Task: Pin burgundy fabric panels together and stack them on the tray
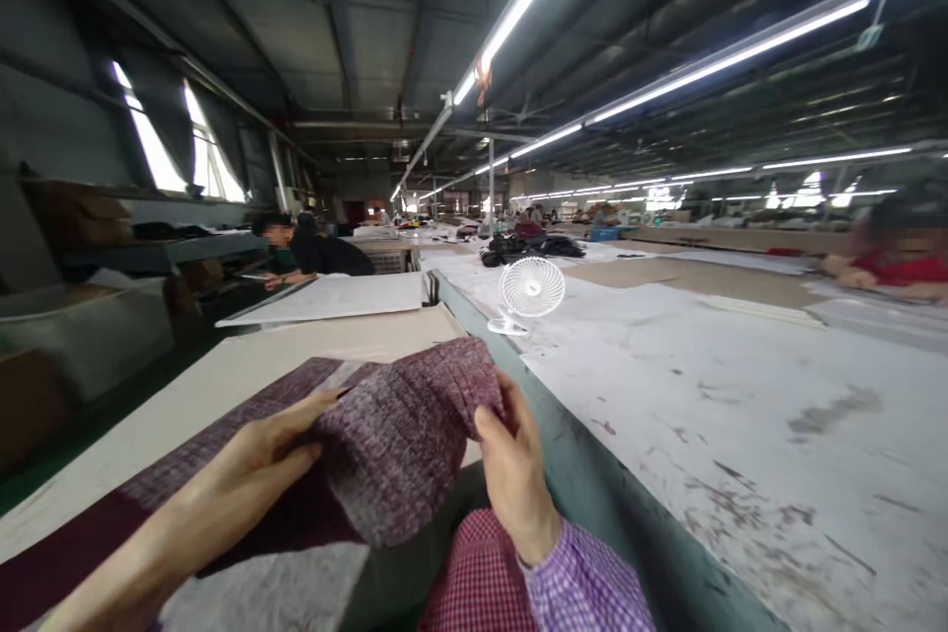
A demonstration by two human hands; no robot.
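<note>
A speckled maroon-and-grey knitted piece (pixel 415 430) hangs between my two hands, its middle sagging in a fold. Fingers and thumb of my left hand (pixel 277 444) close on its left side. At its upper right end, a ribbed edge is pinched by my right hand (pixel 514 454), thumb in front. More maroon knitted cloth (pixel 66 553) lies on the cream board (pixel 252 370) to the left, running beneath my left forearm. Whether it joins the held piece is hidden.
Along my right runs a long white-topped table (pixel 629 365) with scraps and stains. A small white fan (pixel 531 286) stands near its edge; dark cloth (pixel 529 249) is heaped behind. One person (pixel 333 247) works at left, another (pixel 904 257) at far right. A white board (pixel 333 296) lies ahead.
</note>
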